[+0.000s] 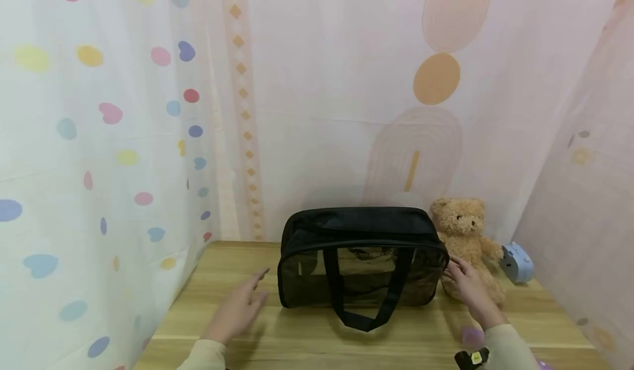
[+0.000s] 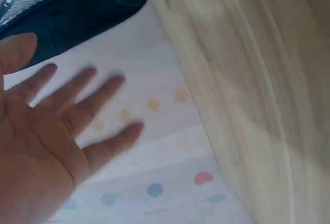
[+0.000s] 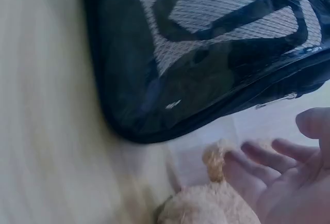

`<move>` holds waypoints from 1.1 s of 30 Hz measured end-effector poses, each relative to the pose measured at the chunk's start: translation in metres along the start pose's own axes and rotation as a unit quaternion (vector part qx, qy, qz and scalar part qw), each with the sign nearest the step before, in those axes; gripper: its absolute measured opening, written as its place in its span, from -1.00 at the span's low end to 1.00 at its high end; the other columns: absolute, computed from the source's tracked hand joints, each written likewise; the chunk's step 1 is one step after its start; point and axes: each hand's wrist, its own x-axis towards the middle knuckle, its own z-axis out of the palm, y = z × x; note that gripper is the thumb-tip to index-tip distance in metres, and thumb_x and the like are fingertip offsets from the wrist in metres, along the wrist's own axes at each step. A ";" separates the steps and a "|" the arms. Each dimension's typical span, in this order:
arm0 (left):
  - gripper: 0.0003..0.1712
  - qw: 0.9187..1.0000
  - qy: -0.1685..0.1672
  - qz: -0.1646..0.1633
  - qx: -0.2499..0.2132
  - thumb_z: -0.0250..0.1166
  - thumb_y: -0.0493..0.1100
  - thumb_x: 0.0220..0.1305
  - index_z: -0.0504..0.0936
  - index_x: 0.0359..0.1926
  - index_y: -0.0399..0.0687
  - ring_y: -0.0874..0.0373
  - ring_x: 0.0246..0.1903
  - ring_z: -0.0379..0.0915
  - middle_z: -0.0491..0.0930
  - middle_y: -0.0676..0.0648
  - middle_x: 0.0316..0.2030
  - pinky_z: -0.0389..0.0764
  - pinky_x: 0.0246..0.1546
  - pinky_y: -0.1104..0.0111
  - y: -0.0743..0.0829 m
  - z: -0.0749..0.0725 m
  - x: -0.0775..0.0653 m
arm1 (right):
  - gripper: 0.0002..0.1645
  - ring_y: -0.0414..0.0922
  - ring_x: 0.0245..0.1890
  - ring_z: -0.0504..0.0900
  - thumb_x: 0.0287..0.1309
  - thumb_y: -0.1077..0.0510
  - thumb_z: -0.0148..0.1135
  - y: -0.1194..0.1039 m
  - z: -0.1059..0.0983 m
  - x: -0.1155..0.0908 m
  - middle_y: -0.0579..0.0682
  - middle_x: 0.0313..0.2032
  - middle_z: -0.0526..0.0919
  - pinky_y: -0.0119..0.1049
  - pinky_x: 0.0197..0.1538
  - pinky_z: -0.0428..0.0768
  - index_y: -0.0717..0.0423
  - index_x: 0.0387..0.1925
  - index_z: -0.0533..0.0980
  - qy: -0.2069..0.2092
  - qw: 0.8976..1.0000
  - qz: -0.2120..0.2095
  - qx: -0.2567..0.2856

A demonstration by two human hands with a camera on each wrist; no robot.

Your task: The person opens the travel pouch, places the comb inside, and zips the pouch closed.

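Observation:
A black bag (image 1: 366,293) with see-through sides stands upright on the wooden table, its strap handle (image 1: 364,321) hanging down in front. My left hand (image 1: 238,309) is apart from the bag's left end; the left wrist view shows that hand (image 2: 46,141) with fingers spread and nothing in it. At the bag's right end is my right hand (image 1: 470,287), fingers extended. In the right wrist view that hand (image 3: 289,172) holds nothing, and a gap shows between it and the bag (image 3: 180,79). A zipper pull (image 3: 278,101) lies along the bag's edge.
A tan teddy bear (image 1: 460,238) sits behind my right hand, against the curtain (image 1: 317,111). Right of the bear stands a small light-blue object (image 1: 517,262). A purple item (image 1: 473,337) lies near my right wrist. Curtains border the table (image 1: 277,342) at the left, back and right.

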 end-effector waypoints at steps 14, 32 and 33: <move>-0.47 0.992 -0.065 0.041 -0.101 0.16 -0.02 0.55 0.42 0.40 -0.13 -0.08 0.08 0.60 0.53 -0.20 0.25 0.60 0.05 -0.02 0.007 0.018 0.007 | -0.47 -0.34 -0.16 0.56 0.65 0.03 -0.24 -0.014 0.002 0.009 0.00 0.08 0.46 -0.27 0.00 0.62 0.26 0.41 0.18 -0.024 0.989 0.051 0.138; -0.65 0.992 -0.065 0.037 -0.102 0.17 -0.07 0.54 0.53 0.24 -0.04 -0.09 0.02 0.59 0.63 -0.13 0.10 0.62 -0.03 -0.01 0.001 0.033 0.010 | -0.56 -0.27 -0.27 0.63 0.57 0.27 -0.10 -0.015 -0.013 0.009 -0.16 -0.29 0.64 -0.38 -0.06 0.64 -0.17 -0.28 0.65 -0.001 0.958 0.087 0.275; -0.66 0.992 -0.064 0.038 -0.098 0.17 -0.07 0.54 0.54 0.23 -0.04 -0.09 0.02 0.59 0.64 -0.12 0.08 0.62 -0.03 -0.01 0.001 0.033 0.011 | -0.54 -0.28 -0.26 0.63 0.57 0.27 -0.11 -0.016 -0.014 0.009 -0.17 -0.30 0.64 -0.39 -0.05 0.64 -0.19 -0.30 0.65 -0.002 0.957 0.088 0.277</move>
